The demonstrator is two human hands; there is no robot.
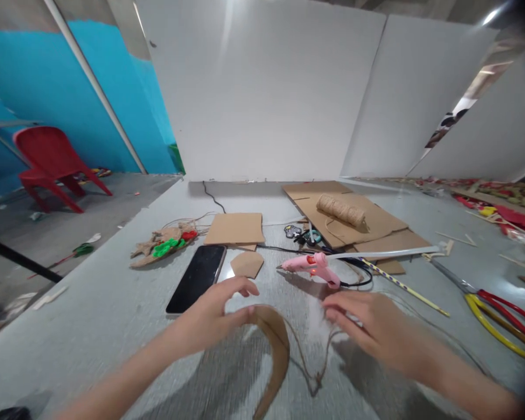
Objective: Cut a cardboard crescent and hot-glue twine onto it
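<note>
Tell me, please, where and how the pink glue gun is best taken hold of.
I'd take the pink glue gun by its handle, coming from the near right: the handle slants toward that side, near the right hand, while the nozzle points left, away from the grip.

A craft workshop, I'd say: glue gun [304, 263], twine [341, 211] and cardboard [306, 198] beyond the fingers [345, 299], scissors [479, 297] to their right.
</note>
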